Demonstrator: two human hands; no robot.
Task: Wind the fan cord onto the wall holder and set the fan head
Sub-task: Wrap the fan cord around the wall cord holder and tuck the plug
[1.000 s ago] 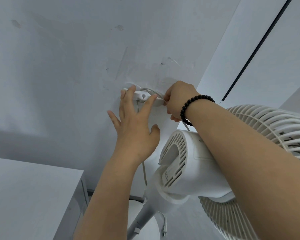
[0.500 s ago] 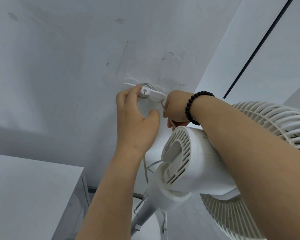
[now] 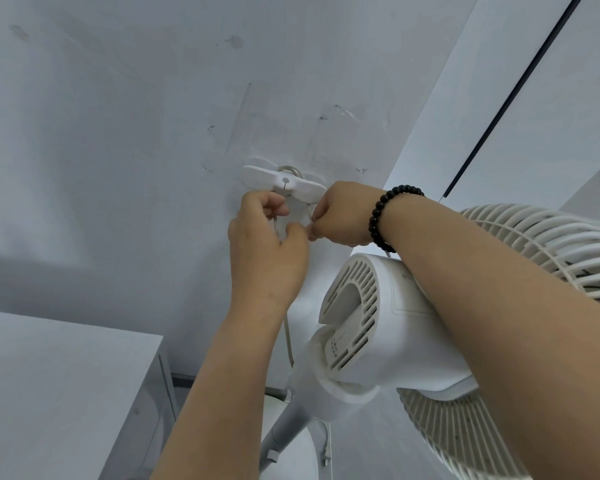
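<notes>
Head cam: two forearms reach up at the wall.
Fan head (image 3: pixel 388 327): one, nearest, under the right arm; grille runs off frame.
Left hand (image 3: pixel 265 251): fingers curled, pinching the cord (image 3: pixel 288 341).
Right hand (image 3: pixel 340 213): also pinching cord (fingertips hidden, so grip is hard to read).
Wall holder (image 3: pixel 281 180): one, just above both hands, cord looped behind it.
Cabinet (image 3: pixel 66 393): lower left, cut off.

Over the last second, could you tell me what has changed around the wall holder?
The left hand left the wall holder, where it lay flat, dropped just below it and curled to pinch the cord. The right hand slid down from the holder's right end, also pinching cord. Holder and fan head stayed put.
</notes>
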